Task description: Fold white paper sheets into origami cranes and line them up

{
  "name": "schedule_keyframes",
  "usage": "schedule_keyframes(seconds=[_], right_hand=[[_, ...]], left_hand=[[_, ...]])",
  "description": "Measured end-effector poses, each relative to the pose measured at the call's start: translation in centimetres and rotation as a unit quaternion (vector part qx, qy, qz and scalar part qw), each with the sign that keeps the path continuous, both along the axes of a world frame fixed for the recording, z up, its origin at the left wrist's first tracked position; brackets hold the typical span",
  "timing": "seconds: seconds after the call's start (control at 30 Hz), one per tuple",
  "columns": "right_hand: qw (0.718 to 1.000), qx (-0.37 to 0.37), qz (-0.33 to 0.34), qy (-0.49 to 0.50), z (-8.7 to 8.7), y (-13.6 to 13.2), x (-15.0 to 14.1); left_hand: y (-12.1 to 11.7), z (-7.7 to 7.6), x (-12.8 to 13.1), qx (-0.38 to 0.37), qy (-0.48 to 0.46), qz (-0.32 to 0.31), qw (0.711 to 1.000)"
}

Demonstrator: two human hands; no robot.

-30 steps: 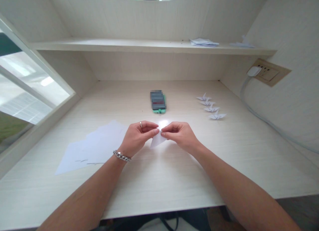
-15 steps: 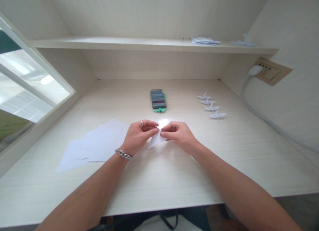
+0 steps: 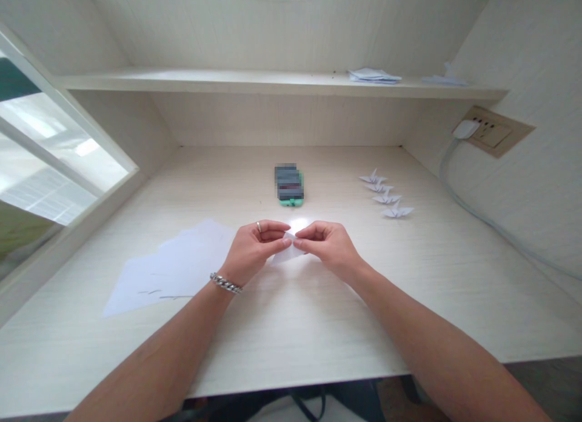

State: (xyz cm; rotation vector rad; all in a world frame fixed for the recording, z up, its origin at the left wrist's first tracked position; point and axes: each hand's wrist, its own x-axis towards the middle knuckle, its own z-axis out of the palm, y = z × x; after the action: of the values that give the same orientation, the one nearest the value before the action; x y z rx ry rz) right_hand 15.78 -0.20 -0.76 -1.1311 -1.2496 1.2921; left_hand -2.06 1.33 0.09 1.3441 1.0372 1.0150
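A small piece of folded white paper [image 3: 287, 253] is pinched between my two hands, above the middle of the desk. My left hand [image 3: 257, 243], with a ring and a chain bracelet, grips its left side between thumb and fingers. On the right side my right hand [image 3: 328, 243] pinches it the same way, the two thumbs almost meeting. The fingers cover much of the paper, so its folds are hard to make out. Beyond the hands, to the right, several folded paper cranes [image 3: 397, 211] stand in a row.
Loose white sheets [image 3: 177, 261] lie left of my left forearm. A dark, blurred-out object with a green edge [image 3: 290, 185] rests behind the hands. Folded papers [image 3: 373, 76] sit on the shelf [image 3: 227, 82]. A cable [image 3: 495, 225] runs from the wall socket [image 3: 495, 131] along the right.
Both thumbs have shifted slightly on the paper, and its lower part now tilts flatter and shows less below the fingers. Everything else stays where it was.
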Motion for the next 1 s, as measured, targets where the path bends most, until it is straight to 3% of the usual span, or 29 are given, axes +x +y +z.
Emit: schedule_keyframes(seconds=[0.2,0.37,0.53,0.73,1.0], right_hand=[[0.999,0.023,0.017,-0.019,-0.09,-0.07,-0.22],[1.000,-0.005,0.019,0.018,-0.11,0.02,-0.25],[0.999,0.035,0.016,-0.003,-0.13,-0.04,-0.12],[0.999,0.048,-0.014,0.013,-0.43,-0.02,-0.23],[0.998,0.063,-0.021,-0.016,0.03,-0.31,-0.35]], left_hand=[[-0.20,0.24,0.55,0.033,0.036,0.031,0.998],[-0.11,0.03,0.61,0.036,-0.008,0.062,0.997],[-0.21,0.27,0.51,0.026,0.028,0.022,0.999],[-0.20,0.30,0.53,0.055,0.007,0.068,0.996],[-0.31,0.43,0.41,0.055,0.027,0.036,0.997]])
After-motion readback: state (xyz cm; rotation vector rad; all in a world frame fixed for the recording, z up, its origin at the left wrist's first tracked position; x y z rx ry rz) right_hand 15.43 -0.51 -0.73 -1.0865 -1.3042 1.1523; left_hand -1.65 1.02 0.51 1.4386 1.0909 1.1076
